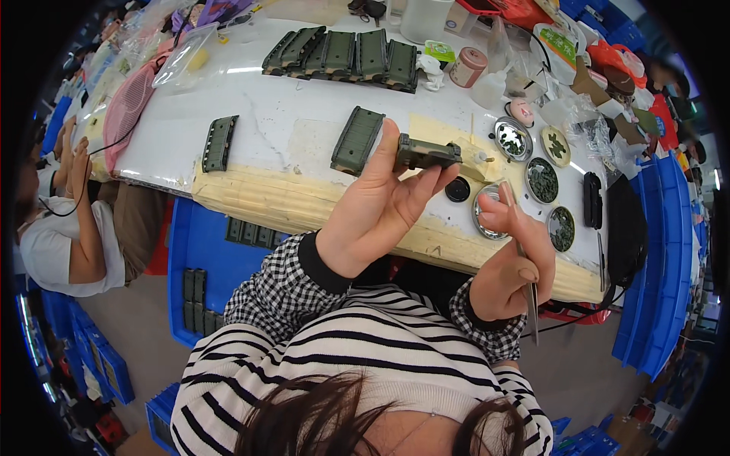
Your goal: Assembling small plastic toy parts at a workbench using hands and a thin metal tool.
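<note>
Dark hair (pixel 315 414) hangs nearest, over a black-and-white striped top (pixel 357 342) with black-checked sleeve covers (pixel 262 285). Ahead of it, the left hand (pixel 380 201) pinches a green camouflage-patterned plastic part (pixel 426 153) between its upright thumb and fingers, the part raised above the table's near side. To the right, the right hand (pixel 513 258) is partly curled, holding a slim metal tool (pixel 533 308), seemingly tweezers, that slants down toward the near side, apart from the part.

Just left of the raised part, a ribbed green part (pixel 357 140) lies on the white table (pixel 266 114); another dark green part (pixel 220 143) lies well to the left, and a row of similar parts (pixel 356 57) stands at the far side. Yellowish sheeting (pixel 258 194) covers the near edge. On the right are round dishes (pixel 542 180) of small green pieces, a yellowish dish (pixel 556 145) and, nearer the hands, a small black dish (pixel 457 189). A pink jar (pixel 468 68) sits farther off. Near left, a blue crate (pixel 179 262) holds more green parts; beyond it sits a co-worker in a white shirt (pixel 72 243)
</note>
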